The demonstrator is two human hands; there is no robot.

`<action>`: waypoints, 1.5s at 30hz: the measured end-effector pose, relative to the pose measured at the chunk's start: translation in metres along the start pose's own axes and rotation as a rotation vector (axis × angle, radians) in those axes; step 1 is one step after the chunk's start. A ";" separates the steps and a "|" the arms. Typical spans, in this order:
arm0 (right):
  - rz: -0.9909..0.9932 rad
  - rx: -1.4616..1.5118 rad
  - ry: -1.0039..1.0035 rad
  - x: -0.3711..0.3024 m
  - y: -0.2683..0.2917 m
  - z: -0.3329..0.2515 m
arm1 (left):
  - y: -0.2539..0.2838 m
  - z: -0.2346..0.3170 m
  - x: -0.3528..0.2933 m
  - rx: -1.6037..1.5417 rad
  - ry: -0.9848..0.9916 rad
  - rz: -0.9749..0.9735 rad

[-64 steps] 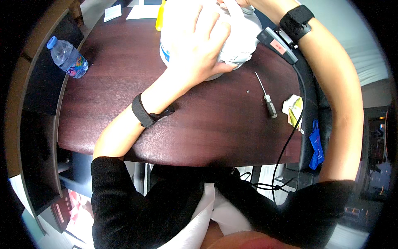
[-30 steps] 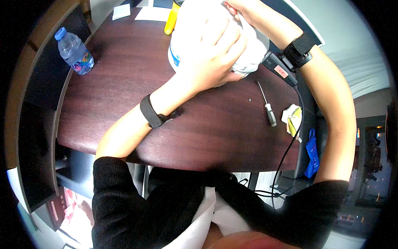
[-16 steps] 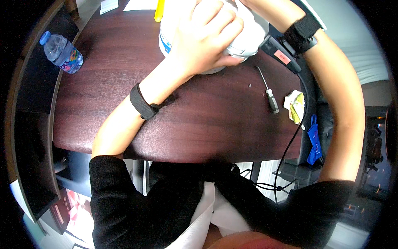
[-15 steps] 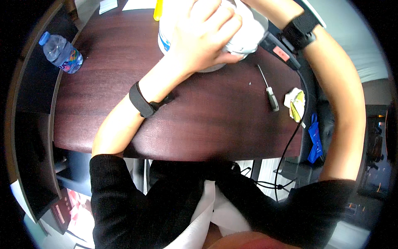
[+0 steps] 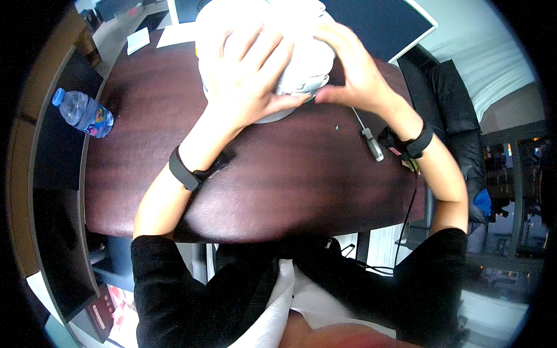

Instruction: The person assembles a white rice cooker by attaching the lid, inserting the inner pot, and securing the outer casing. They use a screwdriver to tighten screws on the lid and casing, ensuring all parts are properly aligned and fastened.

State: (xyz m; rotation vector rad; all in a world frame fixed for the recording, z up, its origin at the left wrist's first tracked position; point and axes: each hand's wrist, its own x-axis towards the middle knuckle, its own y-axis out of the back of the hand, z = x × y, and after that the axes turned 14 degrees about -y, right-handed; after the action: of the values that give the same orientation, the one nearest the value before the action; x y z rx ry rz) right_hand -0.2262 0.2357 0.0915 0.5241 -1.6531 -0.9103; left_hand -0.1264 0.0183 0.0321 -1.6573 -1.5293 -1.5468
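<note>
A bulky, rounded white plastic appliance (image 5: pixel 304 61) stands at the far side of the dark wood-look table (image 5: pixel 278 185); glare hides much of its surface, so its exact kind is unclear. My left hand (image 5: pixel 241 81) lies over its left and front, fingers spread along the white shell and thumb pointing right. On its right side, my right hand (image 5: pixel 360 75) grips the edge, fingers over the top and thumb near the lower front. The two thumbs almost meet. A screwdriver (image 5: pixel 372 145) with a grey handle lies beneath my right wrist, its shaft pointing toward the appliance.
A water bottle (image 5: pixel 87 114) with a blue cap is at the table's left edge. White papers (image 5: pixel 177 35) lie at the far left. Behind the appliance is a dark panel with a white frame (image 5: pixel 377 29). A black cable (image 5: pixel 411 203) hangs at the right, near a black couch (image 5: pixel 455 98).
My right hand has come down and back from beyond the appliance to its right side. The view has shifted, showing the dark panel behind; my left hand stays on the white shell.
</note>
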 end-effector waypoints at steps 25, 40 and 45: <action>-0.007 0.120 -0.096 -0.024 -0.023 0.023 | 0.005 0.008 0.006 0.055 0.016 -0.118; 0.133 0.223 -0.080 -0.024 -0.039 0.026 | 0.006 0.007 0.010 0.003 0.002 -0.119; 0.102 0.231 -0.066 -0.018 -0.033 0.027 | 0.002 0.005 0.006 0.000 0.005 -0.094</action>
State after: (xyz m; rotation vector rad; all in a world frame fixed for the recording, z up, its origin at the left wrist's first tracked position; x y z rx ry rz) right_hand -0.2510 0.2372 0.0518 0.5655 -1.8396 -0.6726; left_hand -0.1235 0.0241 0.0368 -1.6016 -1.6261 -1.5969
